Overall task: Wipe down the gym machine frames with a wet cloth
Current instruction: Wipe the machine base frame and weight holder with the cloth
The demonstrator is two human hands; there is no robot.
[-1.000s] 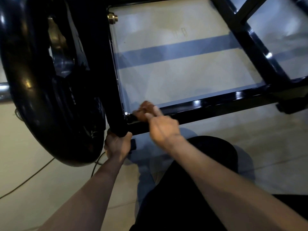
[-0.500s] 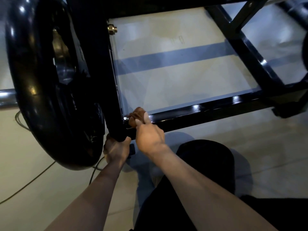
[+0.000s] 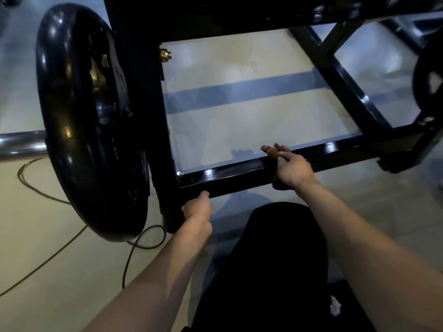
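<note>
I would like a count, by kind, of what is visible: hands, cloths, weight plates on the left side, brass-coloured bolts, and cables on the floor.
Hands: 2, left hand and right hand
Cloths: 1, brown cloth
Weight plates on the left: 1, black plate
Brass-coloured bolts: 1, bolt
Floor cables: 1, thin cable; possibly more strands
Total: 6

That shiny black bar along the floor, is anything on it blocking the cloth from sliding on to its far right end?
Nothing visible. The right hand holds the brown cloth on the bar, and the stretch rightward looks bare up to the corner joint.
</note>
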